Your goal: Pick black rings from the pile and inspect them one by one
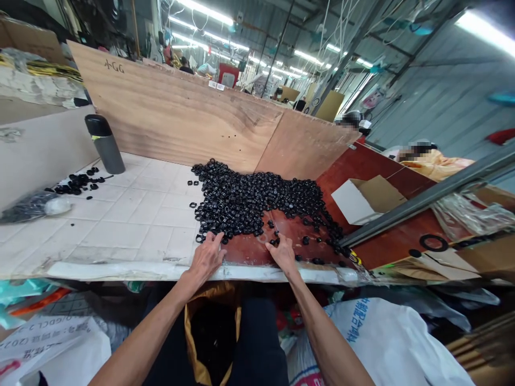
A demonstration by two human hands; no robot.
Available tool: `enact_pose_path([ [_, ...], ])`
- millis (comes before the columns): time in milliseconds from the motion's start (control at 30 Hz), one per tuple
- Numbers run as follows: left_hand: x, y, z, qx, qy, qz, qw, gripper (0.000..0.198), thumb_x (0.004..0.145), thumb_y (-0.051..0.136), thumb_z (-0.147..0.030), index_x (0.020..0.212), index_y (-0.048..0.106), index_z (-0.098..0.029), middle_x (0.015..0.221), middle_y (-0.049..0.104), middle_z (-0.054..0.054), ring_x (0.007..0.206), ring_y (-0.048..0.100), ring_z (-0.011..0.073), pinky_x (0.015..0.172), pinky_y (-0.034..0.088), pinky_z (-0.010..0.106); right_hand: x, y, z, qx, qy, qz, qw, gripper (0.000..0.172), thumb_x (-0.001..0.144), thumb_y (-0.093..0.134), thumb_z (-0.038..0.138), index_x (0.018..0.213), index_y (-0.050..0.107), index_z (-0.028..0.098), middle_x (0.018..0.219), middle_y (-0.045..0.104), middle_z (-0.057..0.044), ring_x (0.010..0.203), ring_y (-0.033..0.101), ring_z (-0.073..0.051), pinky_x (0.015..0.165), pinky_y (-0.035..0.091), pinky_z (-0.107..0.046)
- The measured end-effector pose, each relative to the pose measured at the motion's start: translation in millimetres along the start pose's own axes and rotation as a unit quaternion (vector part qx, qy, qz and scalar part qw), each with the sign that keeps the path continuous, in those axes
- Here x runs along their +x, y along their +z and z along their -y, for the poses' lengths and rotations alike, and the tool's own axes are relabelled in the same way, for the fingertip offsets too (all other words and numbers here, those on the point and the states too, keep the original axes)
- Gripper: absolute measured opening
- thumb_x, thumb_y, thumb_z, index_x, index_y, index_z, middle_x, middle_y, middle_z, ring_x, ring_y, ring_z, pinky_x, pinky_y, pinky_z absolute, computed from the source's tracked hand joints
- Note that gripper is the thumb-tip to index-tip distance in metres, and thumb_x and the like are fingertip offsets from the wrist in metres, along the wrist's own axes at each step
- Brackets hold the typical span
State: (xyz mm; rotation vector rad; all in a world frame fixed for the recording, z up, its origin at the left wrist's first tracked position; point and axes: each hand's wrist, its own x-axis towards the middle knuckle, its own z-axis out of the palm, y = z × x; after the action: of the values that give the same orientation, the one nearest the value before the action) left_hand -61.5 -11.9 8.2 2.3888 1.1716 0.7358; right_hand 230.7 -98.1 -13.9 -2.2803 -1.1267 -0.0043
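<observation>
A wide heap of small black ring-like parts [249, 198] covers the middle of the table, spread over white and red-brown surfaces. My left hand [208, 254] rests at the heap's front left edge, fingers apart, its fingertips beside the nearest black parts. On the red-brown surface, my right hand [282, 252] has its fingers curved near a few loose black parts; whether it pinches one is too small to tell. Between my legs, below the table edge, an open yellow-brown sack [191, 343] has a dark inside.
A dark bottle [105, 146] and a scatter of black pieces [78, 183] are at the left. Wooden boards [173, 112] wall the back. An open carton [354, 201] and a slanted metal post [426, 195] stand right. White sacks lie below; people are beyond the boards.
</observation>
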Motion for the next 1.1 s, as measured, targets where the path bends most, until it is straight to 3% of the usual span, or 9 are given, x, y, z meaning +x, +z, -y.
enact_pose_path([
  [100, 11.6, 11.4, 3.7, 0.020, -0.014, 0.022, 0.999, 0.028, 0.092, 0.058, -0.019, 0.120, 0.064, -0.022, 0.102, 0.063, 0.008, 0.079, 0.067, 0.0204, 0.068, 0.048, 0.028, -3.5, 20.2, 22.0, 0.039, -0.064, 0.016, 0.997, 0.037, 0.081, 0.060, 0.028, 0.111, 0.069, 0.007, 0.112, 0.059, -0.021, 0.102, 0.063, -0.034, 0.095, 0.048, -0.045],
  [200, 9.3, 13.3, 11.2, -0.030, -0.008, -0.010, 0.999, 0.020, 0.096, 0.051, -0.018, 0.109, 0.065, -0.023, 0.097, 0.069, 0.006, 0.088, 0.069, 0.0213, 0.076, 0.049, 0.028, -17.7, 36.0, 44.6, 0.069, -0.115, 0.037, 0.990, 0.028, 0.085, 0.057, 0.022, 0.107, 0.071, 0.013, 0.110, 0.062, -0.015, 0.099, 0.063, -0.027, 0.094, 0.050, -0.038],
  [367, -2.6, 7.7, 20.4, -0.059, -0.032, -0.047, 0.997, 0.014, 0.092, 0.054, -0.017, 0.100, 0.064, -0.021, 0.083, 0.071, 0.003, 0.080, 0.069, 0.0217, 0.076, 0.049, 0.030, -40.8, 41.4, 65.2, 0.172, -0.194, 0.065, 0.964, 0.019, 0.088, 0.060, 0.022, 0.101, 0.072, 0.017, 0.116, 0.062, -0.012, 0.068, 0.059, -0.015, 0.083, 0.054, -0.037],
  [467, -5.5, 7.9, 21.4, -0.045, -0.049, -0.054, 0.996, 0.016, 0.088, 0.057, -0.016, 0.102, 0.063, -0.020, 0.083, 0.071, 0.003, 0.079, 0.069, 0.0210, 0.076, 0.050, 0.030, -49.2, 36.0, 70.4, 0.211, -0.195, 0.043, 0.957, 0.014, 0.085, 0.064, 0.021, 0.096, 0.072, 0.019, 0.128, 0.055, -0.012, 0.066, 0.058, -0.013, 0.075, 0.056, -0.035],
  [600, -3.9, 10.6, 18.8, -0.020, -0.034, -0.032, 0.999, 0.034, 0.087, 0.062, -0.019, 0.121, 0.061, -0.022, 0.087, 0.069, 0.002, 0.083, 0.069, 0.0209, 0.079, 0.051, 0.030, -57.6, 29.3, 75.6, 0.240, -0.205, 0.049, 0.948, 0.009, 0.085, 0.063, 0.021, 0.092, 0.069, 0.020, 0.102, 0.060, -0.008, 0.067, 0.058, -0.015, 0.061, 0.053, -0.029],
  [733, -7.3, 12.5, 14.9, 0.008, -0.003, -0.020, 1.000, 0.032, 0.090, 0.060, -0.020, 0.122, 0.062, -0.024, 0.097, 0.070, 0.005, 0.087, 0.069, 0.0213, 0.076, 0.051, 0.029, -74.0, 27.2, 83.2, 0.305, -0.195, 0.063, 0.930, 0.005, 0.085, 0.063, 0.023, 0.089, 0.061, 0.021, 0.097, 0.065, -0.007, 0.073, 0.063, -0.017, 0.061, 0.053, -0.027],
  [833, -11.0, 13.6, 15.1, 0.003, -0.020, -0.049, 0.999, 0.026, 0.093, 0.055, -0.019, 0.118, 0.060, -0.020, 0.097, 0.070, 0.006, 0.085, 0.069, 0.0214, 0.074, 0.051, 0.029, -94.0, 25.0, 94.5, 0.364, -0.187, 0.080, 0.909, 0.007, 0.086, 0.065, 0.024, 0.087, 0.058, 0.021, 0.100, 0.069, -0.008, 0.081, 0.066, -0.018, 0.066, 0.055, -0.027],
  [967, -5.5, 13.3, 16.7, -0.013, -0.037, -0.042, 0.998, 0.032, 0.093, 0.057, -0.019, 0.124, 0.060, -0.022, 0.092, 0.070, 0.004, 0.083, 0.069, 0.0212, 0.076, 0.051, 0.029, -111.4, 25.3, 115.6, 0.363, -0.250, 0.150, 0.885, 0.007, 0.084, 0.067, 0.022, 0.088, 0.062, 0.021, 0.095, 0.070, -0.006, 0.077, 0.064, -0.018, 0.067, 0.053, -0.028],
  [1100, 0.9, 12.2, 17.8, -0.007, -0.033, -0.024, 0.999, 0.031, 0.094, 0.056, -0.017, 0.122, 0.064, -0.025, 0.100, 0.072, 0.005, 0.091, 0.069, 0.0219, 0.078, 0.051, 0.030, -98.5, 38.0, 124.7, 0.327, -0.184, 0.135, 0.917, 0.007, 0.083, 0.068, 0.025, 0.086, 0.064, 0.020, 0.083, 0.068, -0.003, 0.065, 0.060, -0.015, 0.064, 0.051, -0.028],
])
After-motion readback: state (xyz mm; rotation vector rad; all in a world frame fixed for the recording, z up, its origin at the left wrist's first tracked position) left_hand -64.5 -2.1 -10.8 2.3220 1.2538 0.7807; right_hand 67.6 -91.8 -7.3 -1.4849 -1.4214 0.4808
